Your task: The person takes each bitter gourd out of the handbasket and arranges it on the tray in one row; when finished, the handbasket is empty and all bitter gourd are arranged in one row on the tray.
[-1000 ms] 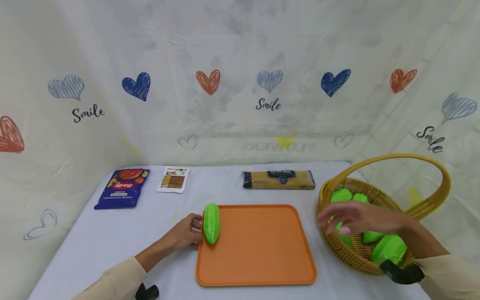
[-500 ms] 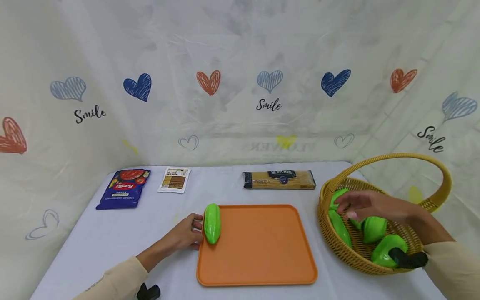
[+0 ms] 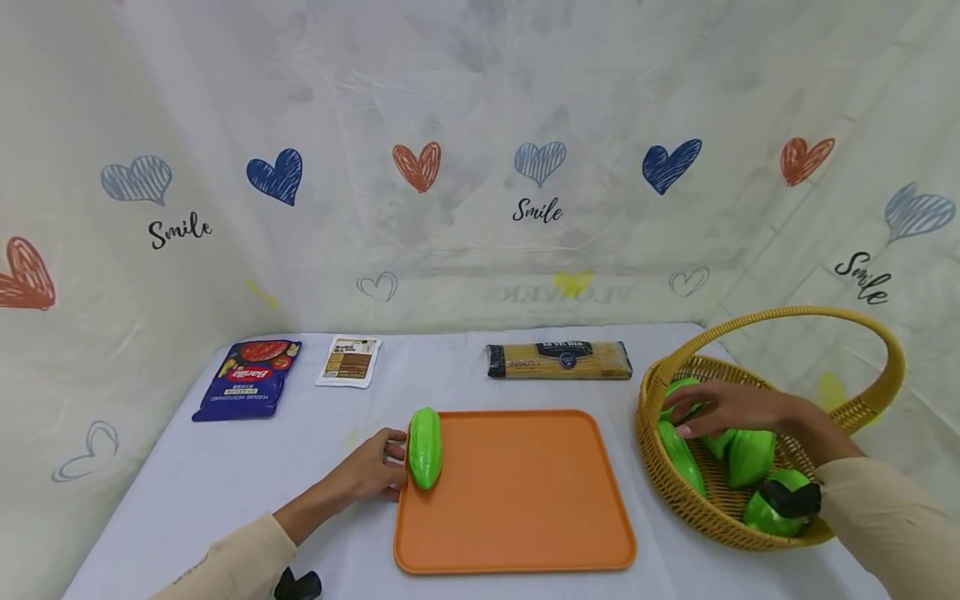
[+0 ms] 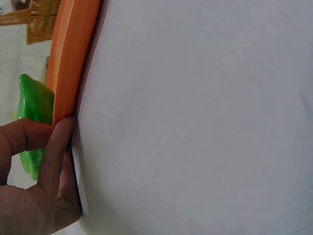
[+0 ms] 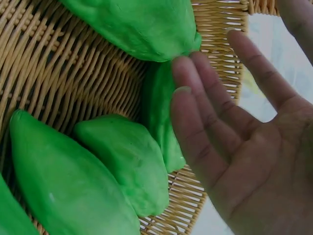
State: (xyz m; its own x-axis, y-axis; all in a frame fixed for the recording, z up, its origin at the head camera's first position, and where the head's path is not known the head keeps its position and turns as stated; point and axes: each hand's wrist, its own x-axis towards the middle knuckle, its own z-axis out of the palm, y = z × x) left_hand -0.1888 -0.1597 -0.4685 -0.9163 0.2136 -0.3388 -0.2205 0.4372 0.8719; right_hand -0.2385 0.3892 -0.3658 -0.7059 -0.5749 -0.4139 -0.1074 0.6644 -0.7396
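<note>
My left hand [image 3: 372, 465] is at the left edge of the orange tray [image 3: 517, 500], its fingers and thumb gripping the rim. In the left wrist view those fingers [image 4: 61, 142] pinch the tray's side. Along that edge, on the tray, lies a long, glossy green fruit-like piece [image 3: 425, 448]. My right hand [image 3: 731, 408] reaches under the handle of a wicker basket [image 3: 693, 517], over several similar green pieces. The right wrist view has its fingers [image 5: 215, 112] loosely extended, tips close to a large green piece [image 5: 142, 24], with nothing held.
Behind the tray lies a packet of spaghetti [image 3: 558, 360]. A blue Barilla pouch [image 3: 247, 379] and a small white and brown packet [image 3: 349, 361] are at the back left. The basket's tall handle [image 3: 896, 358] arches over the right forearm. A heart-printed curtain [image 3: 480, 250] hangs behind the table.
My right hand has moved from above the basket's left rim further into the basket, down toward the green pieces at its back left. The left hand, tray and piece on it stay put.
</note>
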